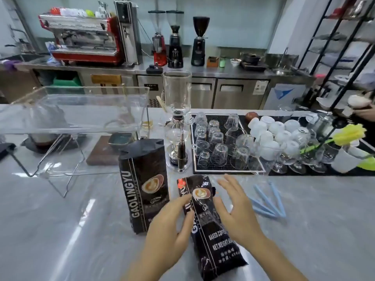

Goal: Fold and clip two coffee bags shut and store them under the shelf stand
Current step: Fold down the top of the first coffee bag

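Two black coffee bags are on the grey counter. One bag [145, 185] stands upright at the centre, its top open. The other bag [211, 238] lies flat in front of me with its top end folded over. My left hand [170, 226] grips that bag's left edge near the fold. My right hand [236, 207] rests on its right side, fingers spread. Several light blue clips [267, 201] lie on the counter just right of my right hand. The clear shelf stand [67, 126] on wire legs is at the left.
A glass siphon brewer [178, 126] stands behind the upright bag. A black mat [221, 169] holds several upturned glasses and white cups. A wooden board [101, 155] with a dish sits under the stand. Another person's hand [363, 110] is at the far right.
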